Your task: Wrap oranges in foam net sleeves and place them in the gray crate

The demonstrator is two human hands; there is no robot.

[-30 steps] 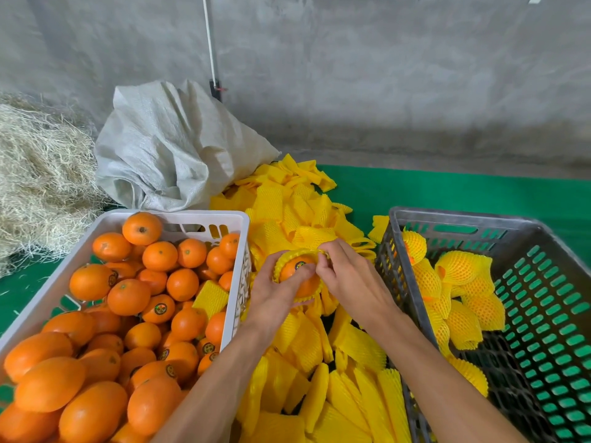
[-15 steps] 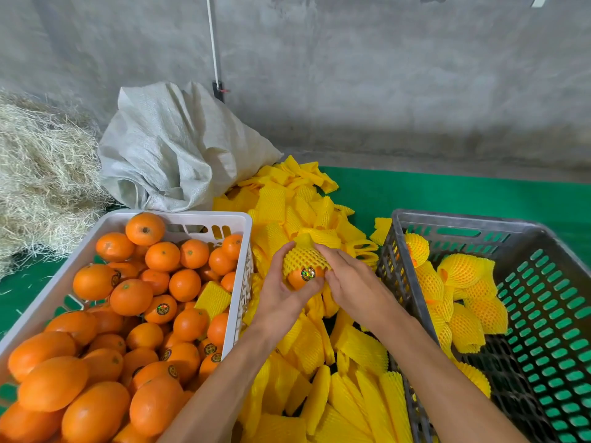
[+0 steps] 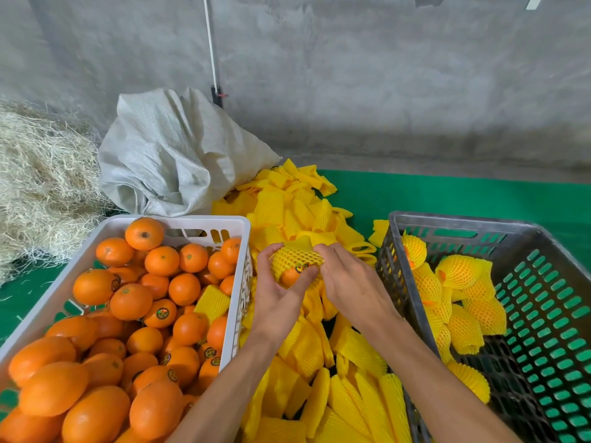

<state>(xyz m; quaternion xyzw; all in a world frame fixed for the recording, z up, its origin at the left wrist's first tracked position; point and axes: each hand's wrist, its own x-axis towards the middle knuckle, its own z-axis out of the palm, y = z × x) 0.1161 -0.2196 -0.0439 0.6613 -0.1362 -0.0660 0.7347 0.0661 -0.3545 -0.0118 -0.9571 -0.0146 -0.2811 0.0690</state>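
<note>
Since the earlier frame, the yellow foam net sleeve (image 3: 295,258) has slid further down the orange (image 3: 291,275). Left hand (image 3: 277,297) cups the fruit from below; right hand (image 3: 347,279) apparently pinches the stretchy mesh edge. Both are held over loose flat sleeves (image 3: 335,398), beside the gray crate (image 3: 454,222), for a short transfer.

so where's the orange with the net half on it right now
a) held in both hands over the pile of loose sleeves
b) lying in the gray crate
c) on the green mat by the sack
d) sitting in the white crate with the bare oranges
a: the orange, its foam net sleeve covering only the top, is gripped by the left hand and right hand above the yellow sleeve pile, between the two crates.
</note>
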